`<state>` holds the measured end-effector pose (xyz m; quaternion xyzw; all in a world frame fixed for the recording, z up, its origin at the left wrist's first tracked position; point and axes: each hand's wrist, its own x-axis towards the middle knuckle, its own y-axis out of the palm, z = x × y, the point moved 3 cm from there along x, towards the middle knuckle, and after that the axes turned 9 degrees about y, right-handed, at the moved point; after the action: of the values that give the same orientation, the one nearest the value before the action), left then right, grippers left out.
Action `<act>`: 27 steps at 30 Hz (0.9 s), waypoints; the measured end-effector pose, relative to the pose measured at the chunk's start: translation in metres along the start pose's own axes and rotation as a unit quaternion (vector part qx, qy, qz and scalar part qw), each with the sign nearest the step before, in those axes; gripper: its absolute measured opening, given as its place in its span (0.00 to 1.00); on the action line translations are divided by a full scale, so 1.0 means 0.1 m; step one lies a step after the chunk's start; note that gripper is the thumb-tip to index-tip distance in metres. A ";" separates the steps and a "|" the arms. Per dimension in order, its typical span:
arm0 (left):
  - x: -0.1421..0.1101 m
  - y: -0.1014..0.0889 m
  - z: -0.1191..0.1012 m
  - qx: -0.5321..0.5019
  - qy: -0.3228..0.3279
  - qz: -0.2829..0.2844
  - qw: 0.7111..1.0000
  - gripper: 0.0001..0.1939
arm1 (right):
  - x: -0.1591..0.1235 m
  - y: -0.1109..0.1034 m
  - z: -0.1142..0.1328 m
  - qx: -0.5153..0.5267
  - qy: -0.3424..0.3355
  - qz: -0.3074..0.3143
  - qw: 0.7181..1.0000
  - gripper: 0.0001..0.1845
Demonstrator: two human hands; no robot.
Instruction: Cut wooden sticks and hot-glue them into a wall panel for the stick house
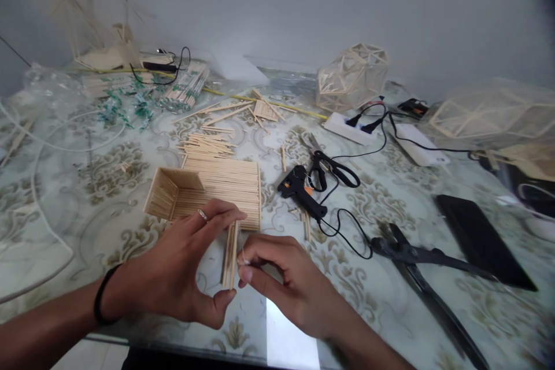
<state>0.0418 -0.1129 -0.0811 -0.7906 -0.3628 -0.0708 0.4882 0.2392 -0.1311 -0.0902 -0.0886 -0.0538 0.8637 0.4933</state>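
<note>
My left hand (173,266), with a ring and a black wristband, grips a short narrow panel of wooden sticks (230,257) by its two ends, between thumb and fingers. Beside the panel's right edge, my right hand (281,277) is closed in a pinch. A thin whitish strand or scrap shows at its fingertips, too small to name. Just beyond the hands lies a larger stick-built panel (229,185), with low upright stick walls (162,193) forming a corner on its left.
A black glue gun (301,191), black scissors (323,167) and large pliers (416,257) lie to the right, near a dark phone (483,240). Loose sticks (206,145) lie behind the panel. A power strip (351,127) and stick-framed models (353,75) stand farther back.
</note>
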 end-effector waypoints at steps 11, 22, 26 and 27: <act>-0.09 -0.02 -0.01 -0.067 -0.032 0.053 0.996 0.58 | 0.01 -0.21 -0.10 0.018 0.035 -0.066 0.997 0.21; -0.08 0.06 0.01 -0.115 -0.030 0.079 0.990 0.61 | 0.07 -0.06 -0.16 0.153 0.074 -0.041 0.985 0.12; -0.10 0.08 0.00 -0.105 -0.030 0.069 0.992 0.59 | 0.05 -0.10 -0.13 0.069 0.053 -0.068 0.994 0.18; -0.10 0.08 0.00 -0.103 -0.028 0.061 0.992 0.59 | 0.04 -0.11 -0.12 0.050 0.049 -0.075 0.995 0.19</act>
<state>0.0394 -0.1203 -0.0919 -0.8593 -0.3177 -0.0559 0.3970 0.2492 -0.1221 -0.1003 -0.1019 0.0078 0.8203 0.5628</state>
